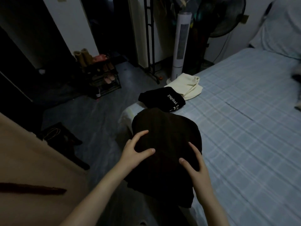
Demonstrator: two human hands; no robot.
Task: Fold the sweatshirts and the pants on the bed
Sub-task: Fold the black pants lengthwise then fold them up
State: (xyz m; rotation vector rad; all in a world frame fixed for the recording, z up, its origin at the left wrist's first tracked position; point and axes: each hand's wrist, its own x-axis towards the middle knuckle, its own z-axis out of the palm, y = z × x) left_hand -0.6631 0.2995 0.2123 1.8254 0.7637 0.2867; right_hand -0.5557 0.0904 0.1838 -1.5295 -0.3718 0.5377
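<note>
Head view. A folded dark brown fabric garment lay at the near corner of the bed, in the lower centre of the frame, on a pale blue checked sheet. The left hand rested on the garment's left side, spread wide, with the forefinger and thumb well apart and flat against the cloth. The right hand rested on its right side, likewise spread, thumb and forefinger laid on the fabric; its outer fingers passed over the garment's right edge, and whether they curled beneath it could not be told. Just beyond the brown garment, toward the centre of the frame, lay a folded black garment with white lettering, and touching that, farther back, a folded cream-coloured garment, both along the bed's left edge. A tall white tower fan stood on the floor at upper centre, behind the cream garment. A dark wire shoe rack holding footwear stood at centre left. A pale pillow occupied the upper right corner.
</note>
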